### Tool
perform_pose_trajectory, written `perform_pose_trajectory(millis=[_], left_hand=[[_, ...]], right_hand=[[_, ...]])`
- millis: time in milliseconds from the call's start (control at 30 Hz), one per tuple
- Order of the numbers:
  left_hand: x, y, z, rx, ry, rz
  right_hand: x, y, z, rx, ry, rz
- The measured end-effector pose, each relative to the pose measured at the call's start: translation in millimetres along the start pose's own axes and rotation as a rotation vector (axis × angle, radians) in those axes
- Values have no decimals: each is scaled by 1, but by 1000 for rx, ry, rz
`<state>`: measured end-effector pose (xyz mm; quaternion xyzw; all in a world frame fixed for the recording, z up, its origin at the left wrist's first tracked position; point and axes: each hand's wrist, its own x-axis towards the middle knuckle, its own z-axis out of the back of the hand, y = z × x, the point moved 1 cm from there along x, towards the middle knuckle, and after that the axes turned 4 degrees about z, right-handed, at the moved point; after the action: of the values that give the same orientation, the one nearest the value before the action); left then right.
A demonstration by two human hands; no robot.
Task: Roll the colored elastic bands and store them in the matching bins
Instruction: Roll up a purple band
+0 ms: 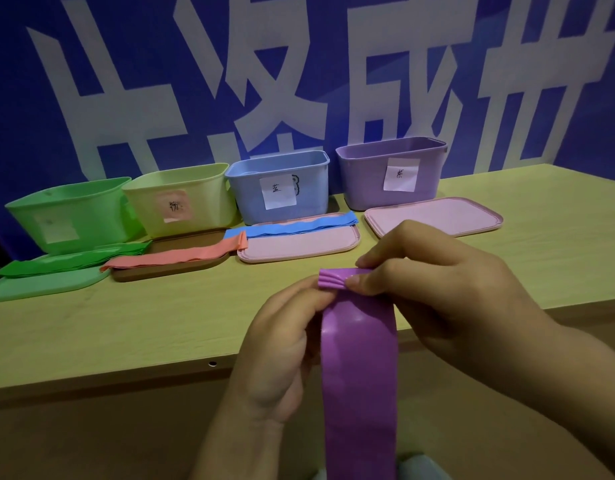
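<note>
Counts: 4 bins at back of table – green bin (68, 216), yellow bin (181, 199), blue bin (278, 185), purple bin (391, 171). 4 lids in front. 3 flat bands on lids: green band (74, 259), orange band (176, 256), blue band (292, 225). 1 purple band (359, 368) held near front edge, top end rolled; left hand (282, 344) + right hand (448, 289) both pinch roll, rest hangs down. Table (126, 327) light wood. Blue wall behind w/ big white characters.

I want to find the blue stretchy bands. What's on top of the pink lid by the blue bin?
Blue bands lie across the back edge of that pink lid, in front of the blue bin. The lid's rim under them is covered.
</note>
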<state>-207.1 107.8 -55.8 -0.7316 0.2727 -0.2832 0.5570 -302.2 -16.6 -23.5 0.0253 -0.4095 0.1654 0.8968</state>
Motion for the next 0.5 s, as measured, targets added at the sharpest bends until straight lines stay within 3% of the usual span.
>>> perform_pose_trajectory(millis=[333, 500], left_hand=[[-3, -7, -1, 205, 22, -71], [-3, -8, 7, 335, 56, -138]], right_hand=[[-5, -1, -2, -24, -10, 10], [-10, -11, -4, 186, -33, -82]])
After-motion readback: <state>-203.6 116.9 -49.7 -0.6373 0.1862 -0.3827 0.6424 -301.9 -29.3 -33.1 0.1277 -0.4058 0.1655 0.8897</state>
